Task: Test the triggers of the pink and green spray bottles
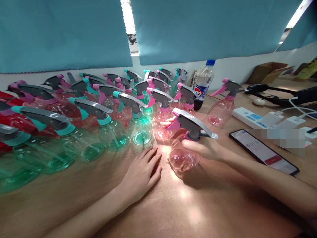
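My right hand [198,147] is wrapped round the neck of a pink spray bottle [182,158] with a grey and pink trigger head; the bottle is tilted a little. Flat on the wooden table [163,215] lies my left hand [143,172], fingers spread and nothing in it. Just beyond its fingertips stands a green spray bottle [140,132] with a teal collar. Another pink spray bottle [163,124] is behind the held one, near my right fingertips. My right thumb and part of the palm are hard to make out behind the bottle.
Several green and pink spray bottles crowd the left and back. At right are a lone pink spray bottle [221,110], a phone [264,152], a white power strip [250,117] with cables and black glasses-like gear [277,96]. A cola bottle [204,86] and cardboard box [264,72] stand behind.
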### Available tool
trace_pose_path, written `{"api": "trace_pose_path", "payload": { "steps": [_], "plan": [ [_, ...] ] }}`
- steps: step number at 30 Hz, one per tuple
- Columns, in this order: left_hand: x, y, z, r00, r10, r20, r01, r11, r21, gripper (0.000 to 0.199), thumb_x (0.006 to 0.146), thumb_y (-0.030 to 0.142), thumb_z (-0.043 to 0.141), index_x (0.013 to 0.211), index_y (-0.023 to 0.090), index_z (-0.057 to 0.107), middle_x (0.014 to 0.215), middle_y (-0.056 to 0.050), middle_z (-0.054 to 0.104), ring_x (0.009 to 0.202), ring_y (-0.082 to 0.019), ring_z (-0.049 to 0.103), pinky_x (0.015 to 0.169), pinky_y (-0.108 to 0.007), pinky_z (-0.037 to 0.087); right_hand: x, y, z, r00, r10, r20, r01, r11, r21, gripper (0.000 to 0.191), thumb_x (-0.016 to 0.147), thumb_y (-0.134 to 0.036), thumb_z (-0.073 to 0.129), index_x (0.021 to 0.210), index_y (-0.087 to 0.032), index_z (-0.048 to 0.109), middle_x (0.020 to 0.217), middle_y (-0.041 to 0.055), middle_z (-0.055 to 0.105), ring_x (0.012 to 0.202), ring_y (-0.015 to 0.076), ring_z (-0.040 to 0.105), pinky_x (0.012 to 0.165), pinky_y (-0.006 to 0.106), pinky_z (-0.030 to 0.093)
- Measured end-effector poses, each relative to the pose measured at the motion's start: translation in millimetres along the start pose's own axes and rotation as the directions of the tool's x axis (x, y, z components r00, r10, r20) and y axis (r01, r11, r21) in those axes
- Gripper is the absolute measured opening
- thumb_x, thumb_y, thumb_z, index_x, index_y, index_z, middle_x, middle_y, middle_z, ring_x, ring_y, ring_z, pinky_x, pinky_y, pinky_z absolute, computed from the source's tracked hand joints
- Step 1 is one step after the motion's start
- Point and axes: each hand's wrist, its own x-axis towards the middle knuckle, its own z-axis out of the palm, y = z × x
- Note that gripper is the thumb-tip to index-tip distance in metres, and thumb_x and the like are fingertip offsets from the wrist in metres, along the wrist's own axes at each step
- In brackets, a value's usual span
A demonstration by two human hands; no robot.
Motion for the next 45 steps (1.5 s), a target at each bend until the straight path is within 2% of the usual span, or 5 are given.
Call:
{"api": "trace_pose_path", "payload": {
  "steps": [10, 19, 27, 34, 45],
  "plan": [
    [1, 0, -1.2, 1.0, 0.008, 0.016, -0.008, 1.0, 0.027, 0.042, 0.096, 0.031, 0.043, 0.133, 0.014, 0.05, 0.14, -0.013, 0.048, 0.127, -0.03, 0.043, 0.104, -0.049, 0.038, -1, 0, -1, 0.999, 0.028, 0.025, -0.029, 0.999, 0.039, 0.018, 0.065, -0.016, 0.046, 0.068, -0.023, 0.03, 0.052, -0.0099, 0.023, 0.047, 0.0069, 0.021, 0.043, 0.025, 0.017],
    [1, 0, -1.4, 1.0, 0.002, 0.02, -0.002, 1.0, 0.019, 0.04, 0.096, 0.031, 0.044, 0.132, 0.015, 0.051, 0.139, -0.013, 0.049, 0.128, -0.03, 0.042, 0.104, -0.05, 0.038, -2, -3, -2, 0.997, -0.074, -0.006, 0.074, 0.997, 0.022, 0.022, 0.068, -0.01, 0.046, 0.062, -0.023, 0.029, 0.057, -0.0071, 0.029, 0.052, 0.008, 0.025, 0.046, 0.025, 0.023],
    [0, 1, -1.3, 1.0, 0.01, 0.02, -0.01, 1.0, 0.015, 0.041, 0.095, 0.03, 0.044, 0.131, 0.012, 0.052, 0.138, -0.015, 0.049, 0.127, -0.031, 0.042, 0.103, -0.05, 0.039, -3, -7, -1, 0.998, -0.046, -0.043, 0.049, 0.996, 0.075, 0.02, 0.065, -0.006, 0.045, 0.072, -0.022, 0.037, 0.058, -0.0089, 0.029, 0.05, 0.0073, 0.025, 0.045, 0.023, 0.024],
    [0, 0, -1.3, 1.0, 0.009, 0.023, -0.009, 1.0, 0.026, 0.041, 0.096, 0.03, 0.043, 0.132, 0.012, 0.051, 0.139, -0.014, 0.048, 0.127, -0.03, 0.041, 0.104, -0.049, 0.038, -2, -1, 1, 1.0, 0.006, 0.004, -0.006, 0.997, 0.083, 0.019, 0.065, -0.013, 0.044, 0.065, -0.024, 0.029, 0.053, -0.0098, 0.021, 0.047, 0.0069, 0.017, 0.042, 0.024, 0.015],
    [0, 1, -0.2, 1.0, 0.002, 0.023, -0.003, 0.999, 0.043, 0.041, 0.095, 0.03, 0.044, 0.133, 0.013, 0.05, 0.139, -0.013, 0.049, 0.127, -0.03, 0.042, 0.104, -0.048, 0.038, -2, -1, 1, 0.998, -0.044, -0.053, 0.047, 0.998, 0.049, 0.021, 0.063, -0.015, 0.045, 0.058, -0.023, 0.026, 0.052, -0.0068, 0.027, 0.049, 0.0082, 0.022, 0.044, 0.024, 0.017]
  ]
}}
